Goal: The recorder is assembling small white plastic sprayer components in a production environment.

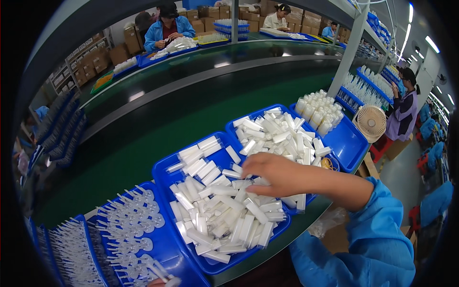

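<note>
My right hand (267, 173) reaches over a blue tray (162, 167) heaped with white rectangular tubes (210, 215) with clear ends. Its fingers and thumb are apart above the pile, with nothing plainly held between them. Only a sliver of my left hand (155, 283) shows at the lower edge. It seems closed on a white stemmed plastic piece (164, 274), though most of its fingers are cut off. Beside it, a blue tray (177, 258) carries rows of clear and white round pieces with thin stems (131, 225).
Another blue tray (232, 126) of white tubes adjoins on the right. Beyond it, a blue tray (346, 148) holds upright white cylinders (319, 112) near a beige fan (370, 120). A green conveyor belt (191, 112) runs behind. Several people sit at work farther off.
</note>
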### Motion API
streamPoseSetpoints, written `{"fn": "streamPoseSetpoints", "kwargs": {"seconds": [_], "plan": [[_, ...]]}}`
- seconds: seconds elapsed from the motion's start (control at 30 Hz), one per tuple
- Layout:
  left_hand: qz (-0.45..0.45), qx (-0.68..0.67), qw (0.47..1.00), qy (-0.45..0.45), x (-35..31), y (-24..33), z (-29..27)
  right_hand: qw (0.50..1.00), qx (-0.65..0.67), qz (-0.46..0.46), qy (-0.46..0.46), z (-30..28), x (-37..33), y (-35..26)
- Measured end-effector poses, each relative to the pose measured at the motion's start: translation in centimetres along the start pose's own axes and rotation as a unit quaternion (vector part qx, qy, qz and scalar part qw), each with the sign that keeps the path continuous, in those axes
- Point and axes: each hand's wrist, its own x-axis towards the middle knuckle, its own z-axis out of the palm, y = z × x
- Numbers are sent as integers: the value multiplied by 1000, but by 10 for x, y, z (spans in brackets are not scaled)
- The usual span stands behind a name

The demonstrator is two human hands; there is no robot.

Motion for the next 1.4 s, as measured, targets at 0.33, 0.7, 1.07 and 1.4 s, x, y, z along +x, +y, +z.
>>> {"fn": "streamPoseSetpoints", "kwargs": {"seconds": [0.33, 0.7, 1.07, 1.4], "plan": [[-64, -232, 960, -144, -1, 14, 70, 956, -127, 99, -246, 51, 84, -9], [81, -171, 960, -205, 7, 17, 79, 840, 514, 172, -8, 18, 26, -61], [106, -153, 958, -216, 10, 23, 83, 661, 717, 209, -74, 14, 0, -63], [46, -204, 950, -231, 6, 19, 83, 749, 638, 165, -68, 17, -9, -56]]}}
